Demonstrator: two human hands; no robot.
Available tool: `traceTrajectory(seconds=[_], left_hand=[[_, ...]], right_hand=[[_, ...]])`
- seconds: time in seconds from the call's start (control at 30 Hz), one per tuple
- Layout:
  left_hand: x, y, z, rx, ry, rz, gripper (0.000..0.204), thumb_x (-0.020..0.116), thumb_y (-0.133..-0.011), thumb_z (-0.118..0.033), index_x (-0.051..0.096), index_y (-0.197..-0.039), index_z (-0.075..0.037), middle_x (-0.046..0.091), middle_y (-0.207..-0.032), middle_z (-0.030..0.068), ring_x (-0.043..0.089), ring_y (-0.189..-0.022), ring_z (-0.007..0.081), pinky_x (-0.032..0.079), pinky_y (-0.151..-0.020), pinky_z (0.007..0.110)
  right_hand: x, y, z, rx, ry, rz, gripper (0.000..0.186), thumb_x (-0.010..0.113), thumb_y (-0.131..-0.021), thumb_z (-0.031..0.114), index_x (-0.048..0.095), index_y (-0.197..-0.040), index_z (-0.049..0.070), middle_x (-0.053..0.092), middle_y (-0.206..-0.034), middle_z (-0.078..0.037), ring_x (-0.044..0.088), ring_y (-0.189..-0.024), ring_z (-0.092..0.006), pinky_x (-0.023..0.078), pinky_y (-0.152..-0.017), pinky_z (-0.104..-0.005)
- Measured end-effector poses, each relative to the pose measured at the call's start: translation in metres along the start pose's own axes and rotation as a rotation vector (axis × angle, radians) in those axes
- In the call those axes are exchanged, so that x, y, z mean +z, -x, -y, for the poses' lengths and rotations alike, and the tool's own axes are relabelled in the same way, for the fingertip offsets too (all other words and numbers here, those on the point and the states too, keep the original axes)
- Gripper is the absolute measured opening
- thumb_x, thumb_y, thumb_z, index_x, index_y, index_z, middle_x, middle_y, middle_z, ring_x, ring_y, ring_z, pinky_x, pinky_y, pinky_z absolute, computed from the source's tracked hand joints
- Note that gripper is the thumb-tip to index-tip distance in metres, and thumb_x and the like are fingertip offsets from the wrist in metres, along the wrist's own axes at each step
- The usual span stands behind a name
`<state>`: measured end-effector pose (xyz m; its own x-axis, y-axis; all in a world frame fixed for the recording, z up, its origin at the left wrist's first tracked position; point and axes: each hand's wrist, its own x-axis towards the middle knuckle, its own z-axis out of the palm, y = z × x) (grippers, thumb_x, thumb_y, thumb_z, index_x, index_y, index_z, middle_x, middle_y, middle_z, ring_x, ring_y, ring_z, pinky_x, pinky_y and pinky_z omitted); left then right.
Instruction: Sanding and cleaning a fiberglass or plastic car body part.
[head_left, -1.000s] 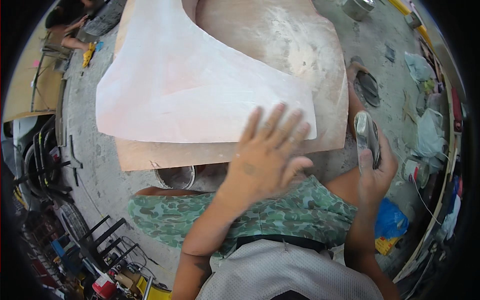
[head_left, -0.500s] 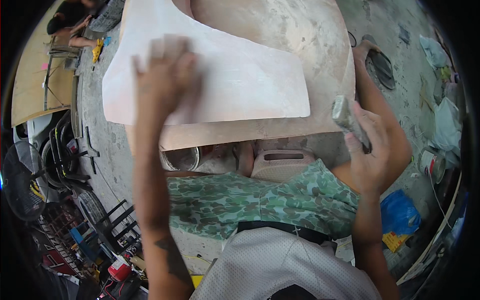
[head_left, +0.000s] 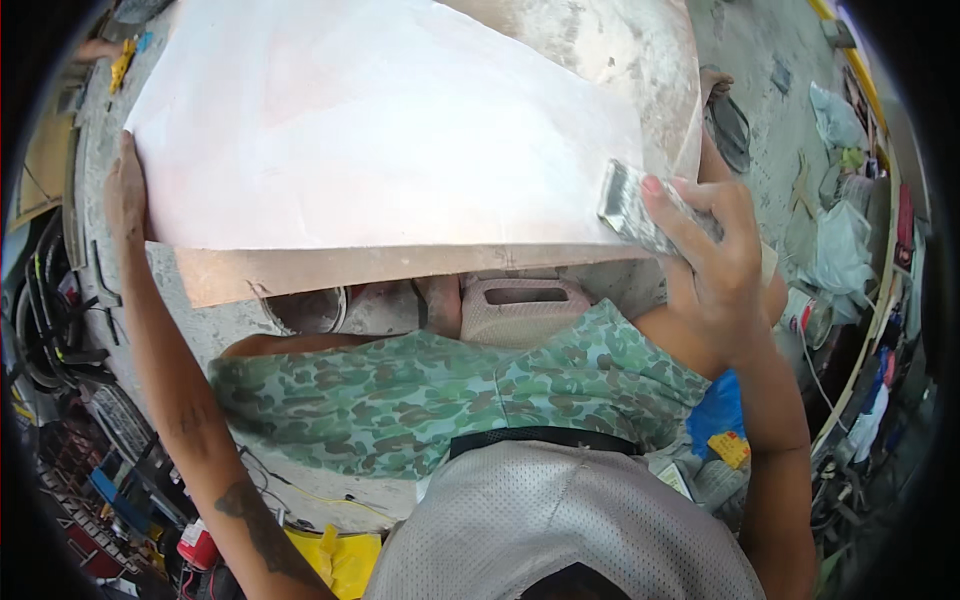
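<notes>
A large white, smooth curved panel (head_left: 390,150) lies over a dusty tan sheet (head_left: 420,262) in front of me. My left hand (head_left: 126,195) is at the panel's left edge, gripping it from the side; part of the fingers is hidden by the viewing angle. My right hand (head_left: 715,240) holds a dusty grey sanding block (head_left: 650,205) between thumb and fingers. The block is tilted above the panel's right end; whether it touches the surface I cannot tell.
Beneath the sheet's near edge are a pinkish plastic container with a handle slot (head_left: 525,305) and a round metal can (head_left: 305,310). Plastic bags (head_left: 840,245) and a tin (head_left: 812,318) lie to the right. Black metal parts (head_left: 45,310) crowd the left.
My left hand has gone from over the panel's surface to its left edge. My right hand has brought the sanding block leftward to the panel's right end. The view has shifted closer.
</notes>
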<state>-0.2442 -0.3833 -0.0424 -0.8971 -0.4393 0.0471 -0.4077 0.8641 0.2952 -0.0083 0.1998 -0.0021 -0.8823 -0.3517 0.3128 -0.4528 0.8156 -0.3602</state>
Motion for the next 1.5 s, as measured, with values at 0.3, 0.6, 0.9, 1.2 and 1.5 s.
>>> traceTrajectory(seconds=[0.3, 0.6, 0.9, 1.2, 1.5], left_hand=[[-0.007, 0.006, 0.017, -0.015, 0.010, 0.008, 0.082, 0.035, -0.097, -0.069, 0.061, -0.135, -0.002, 0.066, -0.126, 0.0249, 0.066, -0.114, 0.0338, 0.045, -0.103, 0.041], [0.001, -0.004, 0.047, 0.054, 0.021, -0.021, 0.087, 0.036, -0.095, -0.071, 0.061, -0.133, 0.003, 0.065, -0.124, 0.0295, 0.064, -0.116, 0.0370, 0.043, -0.106, 0.042], [-0.004, -0.021, 0.042, -0.080, 0.094, 0.213, 0.083, 0.039, -0.096, -0.068, 0.057, -0.138, 0.001, 0.061, -0.132, 0.0278, 0.058, -0.126, 0.0359, 0.038, -0.110, 0.042], [-0.010, 0.003, 0.014, -0.095, 0.147, 0.073, 0.086, 0.040, -0.093, -0.073, 0.061, -0.136, -0.002, 0.060, -0.133, 0.0271, 0.060, -0.123, 0.0368, 0.040, -0.109, 0.044], [-0.003, 0.014, 0.020, -0.003, 0.066, -0.074, 0.087, 0.041, -0.091, -0.072, 0.061, -0.134, 0.001, 0.067, -0.119, 0.0286, 0.069, -0.106, 0.0367, 0.047, -0.100, 0.049]], right_hand=[[-0.005, -0.034, 0.001, -0.127, 0.039, 0.153, 0.056, 0.062, -0.071, -0.010, 0.069, -0.125, 0.005, 0.056, -0.100, -0.017, 0.054, -0.086, -0.0291, 0.046, -0.075, -0.0389], [0.041, -0.123, 0.020, -0.326, 0.018, 0.055, 0.053, 0.062, -0.073, -0.009, 0.071, -0.122, 0.007, 0.057, -0.095, -0.013, 0.055, -0.086, -0.0291, 0.046, -0.076, -0.0393], [0.062, -0.138, 0.037, -0.309, 0.023, 0.014, 0.057, 0.069, -0.072, -0.005, 0.067, -0.127, 0.008, 0.058, -0.096, -0.013, 0.055, -0.088, -0.0302, 0.045, -0.079, -0.0387], [0.030, -0.088, 0.042, -0.218, 0.130, 0.111, 0.058, 0.061, -0.073, -0.009, 0.069, -0.128, 0.008, 0.059, -0.097, -0.015, 0.055, -0.086, -0.0297, 0.045, -0.076, -0.0368], [0.029, -0.041, 0.051, -0.107, 0.140, 0.047, 0.053, 0.065, -0.073, -0.001, 0.071, -0.123, 0.017, 0.060, -0.097, -0.011, 0.058, -0.092, -0.0302, 0.045, -0.076, -0.0410]])
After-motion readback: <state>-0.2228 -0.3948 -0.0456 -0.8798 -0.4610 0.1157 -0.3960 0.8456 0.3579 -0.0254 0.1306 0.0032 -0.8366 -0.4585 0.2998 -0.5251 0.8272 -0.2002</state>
